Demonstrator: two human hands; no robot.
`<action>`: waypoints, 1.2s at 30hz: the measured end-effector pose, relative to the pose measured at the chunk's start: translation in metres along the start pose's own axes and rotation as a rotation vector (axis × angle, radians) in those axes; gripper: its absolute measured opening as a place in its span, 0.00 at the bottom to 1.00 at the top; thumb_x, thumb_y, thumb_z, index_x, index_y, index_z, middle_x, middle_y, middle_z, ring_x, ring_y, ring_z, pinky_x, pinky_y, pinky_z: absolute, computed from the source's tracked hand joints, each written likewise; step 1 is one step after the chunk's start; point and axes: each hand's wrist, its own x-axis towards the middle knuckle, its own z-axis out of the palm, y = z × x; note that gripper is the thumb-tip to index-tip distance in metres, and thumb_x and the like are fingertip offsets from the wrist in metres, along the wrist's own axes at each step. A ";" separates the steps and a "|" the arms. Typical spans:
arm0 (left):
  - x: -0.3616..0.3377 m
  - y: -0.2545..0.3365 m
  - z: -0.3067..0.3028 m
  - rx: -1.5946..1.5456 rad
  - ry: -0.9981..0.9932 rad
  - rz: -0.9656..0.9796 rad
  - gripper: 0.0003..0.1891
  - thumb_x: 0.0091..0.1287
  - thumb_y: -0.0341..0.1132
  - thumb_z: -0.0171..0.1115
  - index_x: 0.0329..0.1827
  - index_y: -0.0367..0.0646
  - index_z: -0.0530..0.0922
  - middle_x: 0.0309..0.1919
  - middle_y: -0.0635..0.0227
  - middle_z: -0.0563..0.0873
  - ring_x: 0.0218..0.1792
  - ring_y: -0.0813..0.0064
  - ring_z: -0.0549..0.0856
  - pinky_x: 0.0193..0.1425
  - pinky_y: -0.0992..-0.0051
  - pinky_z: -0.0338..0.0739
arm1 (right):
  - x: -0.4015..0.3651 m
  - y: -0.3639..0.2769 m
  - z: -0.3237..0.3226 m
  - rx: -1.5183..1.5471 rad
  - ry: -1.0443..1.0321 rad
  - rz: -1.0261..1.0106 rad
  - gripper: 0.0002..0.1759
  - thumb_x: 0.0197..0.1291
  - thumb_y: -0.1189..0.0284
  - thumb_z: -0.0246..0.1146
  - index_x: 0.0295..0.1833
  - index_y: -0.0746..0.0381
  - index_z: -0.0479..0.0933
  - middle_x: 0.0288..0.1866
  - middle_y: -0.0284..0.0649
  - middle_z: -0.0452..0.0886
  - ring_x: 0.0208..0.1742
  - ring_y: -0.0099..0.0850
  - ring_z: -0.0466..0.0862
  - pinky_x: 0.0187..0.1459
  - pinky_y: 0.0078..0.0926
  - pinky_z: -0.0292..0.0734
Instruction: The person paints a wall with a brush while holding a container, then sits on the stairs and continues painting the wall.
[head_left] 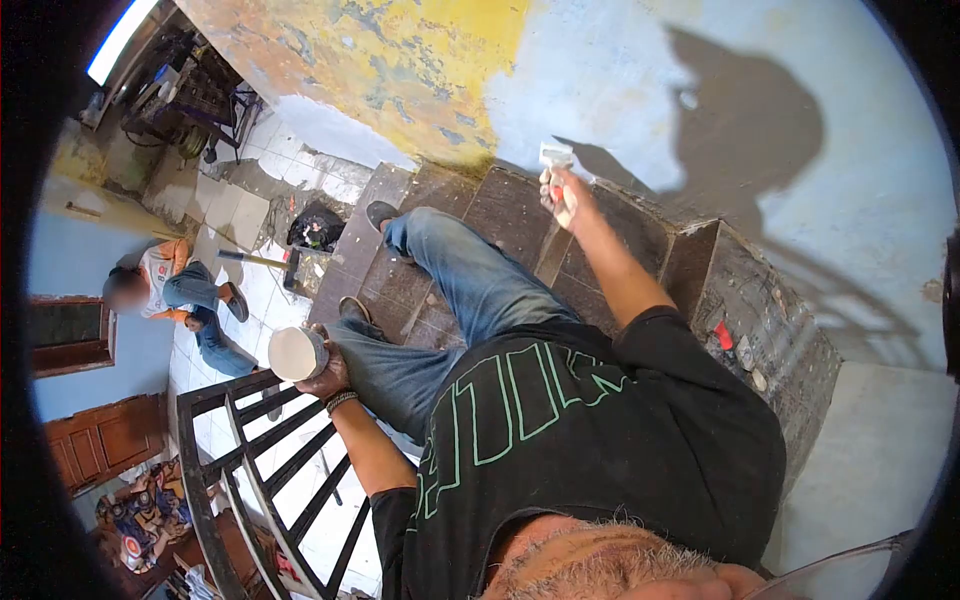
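My left hand (329,372), with a bracelet at its wrist, is wrapped round a tub (322,352) beside the stair railing. Pale, smooth paste (292,355) fills the tub up to near its rim. My right hand (566,200) is stretched toward the wall and closed on a putty knife (556,156). Its wide blade looks coated in white and points at the lower wall; a bit of red shows between my fingers. Behind it, the wall (610,70) has a whitish-blue coat, while peeling yellow paint (440,70) covers the part to the left.
My feet rest on dark tiled steps (445,205). A black metal railing (262,470) runs along the lower left. On the floor are a long-handled dustpan (290,268) and a black bag (318,228). Another person (180,290) sits by the blue wall. Rubble and a red scrap (723,336) lie at right.
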 end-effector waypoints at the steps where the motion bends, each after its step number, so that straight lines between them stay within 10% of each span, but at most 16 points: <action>1: 0.000 0.001 -0.002 0.024 0.006 0.001 0.32 0.57 0.51 0.52 0.60 0.39 0.62 0.54 0.48 0.68 0.52 0.46 0.71 0.40 0.60 0.80 | 0.003 -0.011 0.007 0.029 0.024 -0.006 0.09 0.51 0.68 0.58 0.35 0.60 0.70 0.24 0.36 0.75 0.21 0.26 0.74 0.21 0.23 0.71; 10: 0.000 0.002 0.000 -0.040 -0.038 -0.017 0.29 0.57 0.46 0.51 0.59 0.39 0.62 0.53 0.47 0.68 0.53 0.48 0.69 0.42 0.60 0.79 | -0.106 -0.114 0.082 -0.053 -0.154 -0.569 0.12 0.53 0.67 0.57 0.40 0.62 0.69 0.29 0.35 0.72 0.23 0.23 0.71 0.21 0.20 0.68; 13: 0.000 0.002 0.002 0.016 -0.027 -0.039 0.29 0.57 0.49 0.53 0.58 0.41 0.64 0.53 0.50 0.68 0.53 0.52 0.70 0.43 0.61 0.79 | -0.112 -0.088 0.069 0.006 0.052 -0.558 0.15 0.53 0.66 0.57 0.43 0.63 0.68 0.28 0.36 0.72 0.23 0.23 0.72 0.22 0.19 0.71; 23: -0.004 -0.003 -0.013 0.129 0.094 -0.034 0.35 0.49 0.53 0.55 0.60 0.48 0.63 0.57 0.56 0.68 0.56 0.54 0.68 0.47 0.64 0.73 | -0.095 0.019 0.045 -0.460 -0.372 -0.074 0.12 0.61 0.73 0.50 0.49 0.63 0.66 0.30 0.35 0.75 0.23 0.19 0.71 0.23 0.15 0.68; 28: -0.009 -0.027 0.005 -0.113 0.026 -0.071 0.33 0.60 0.62 0.41 0.57 0.44 0.66 0.54 0.62 0.73 0.53 0.58 0.73 0.55 0.55 0.68 | -0.123 -0.018 0.144 -1.308 -0.764 -0.564 0.14 0.56 0.71 0.56 0.46 0.67 0.71 0.31 0.41 0.76 0.31 0.28 0.76 0.33 0.25 0.70; 29: -0.008 -0.041 0.041 0.083 0.259 -0.014 0.30 0.59 0.60 0.40 0.55 0.46 0.68 0.47 0.61 0.77 0.44 0.60 0.79 0.36 0.63 0.77 | -0.128 -0.022 0.162 -1.402 -0.834 -0.694 0.15 0.54 0.71 0.57 0.46 0.67 0.71 0.33 0.44 0.77 0.32 0.32 0.78 0.34 0.26 0.71; 36: -0.027 -0.070 0.062 -0.058 0.180 -0.143 0.36 0.59 0.64 0.40 0.57 0.40 0.66 0.53 0.59 0.74 0.52 0.58 0.75 0.52 0.55 0.71 | -0.148 -0.035 0.239 -1.753 -1.150 -1.058 0.16 0.48 0.69 0.61 0.44 0.63 0.73 0.37 0.42 0.78 0.38 0.38 0.79 0.37 0.32 0.75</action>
